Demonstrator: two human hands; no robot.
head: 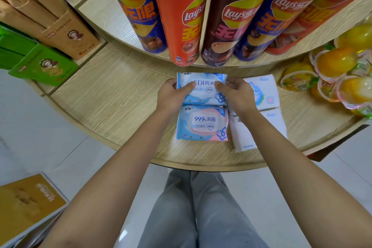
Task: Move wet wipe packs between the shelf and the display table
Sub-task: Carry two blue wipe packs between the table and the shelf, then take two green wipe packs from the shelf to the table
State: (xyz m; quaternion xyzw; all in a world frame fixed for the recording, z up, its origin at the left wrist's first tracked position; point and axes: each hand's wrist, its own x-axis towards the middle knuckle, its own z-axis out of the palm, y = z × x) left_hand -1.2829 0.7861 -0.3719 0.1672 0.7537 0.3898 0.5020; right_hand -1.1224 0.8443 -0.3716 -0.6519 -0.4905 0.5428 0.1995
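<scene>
The left grip and right grip each pinch one end of a blue-and-white soft plastic wet wipe pack. It sits just behind a pink-and-blue wet wipe pack on the pale wood-grain counter. It is probably best kept level and square to its neighbour. The count is two coloured packs, two white packs beside them, and five tall crisp tubes above.
</scene>
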